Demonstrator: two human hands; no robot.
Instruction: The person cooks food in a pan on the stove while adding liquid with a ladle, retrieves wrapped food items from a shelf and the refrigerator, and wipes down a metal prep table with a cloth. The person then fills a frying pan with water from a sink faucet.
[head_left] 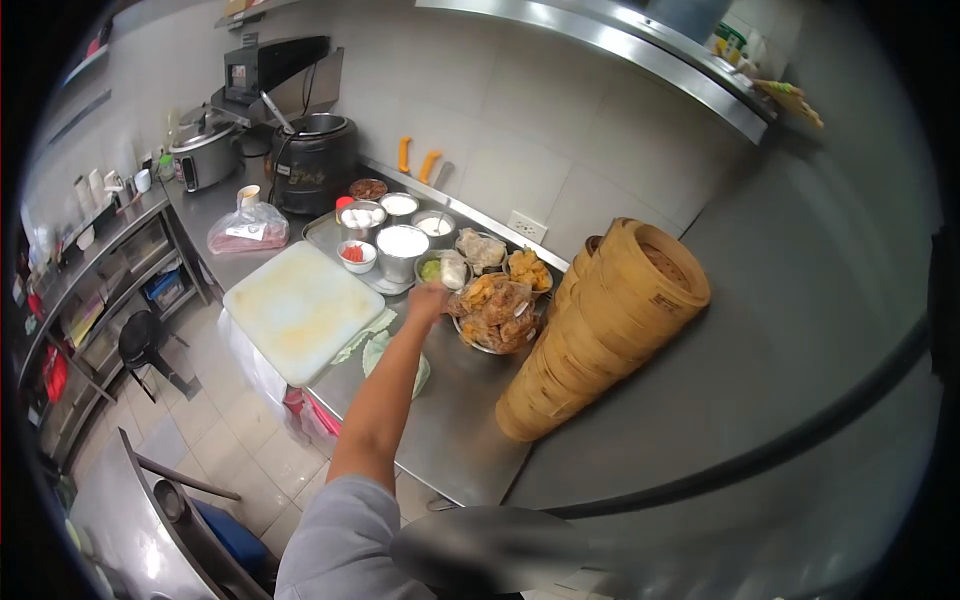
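Observation:
My left hand [430, 302] reaches over the steel counter, its fingers closed at the left edge of a clear plastic bag of brown fried pieces [495, 315]. The bag rests in and over a metal bowl; the fingertips are partly hidden. Just behind the hand are a bowl with green food [430, 270] and a small whitish packet [453, 270]. To the right of the bag is a bowl of orange-yellow pieces [528, 268], and behind it a bag of pale food [480, 248]. Cabbage leaves [395, 365] lie under my forearm. My right hand is out of view.
Stacked bamboo steamers [610, 330] lean at the right. A white cutting board [305, 310] lies at the left, with metal containers of white contents [403, 242] behind it. A black pot [312, 165] stands farther back. A blurred dark round object [490, 548] fills the bottom.

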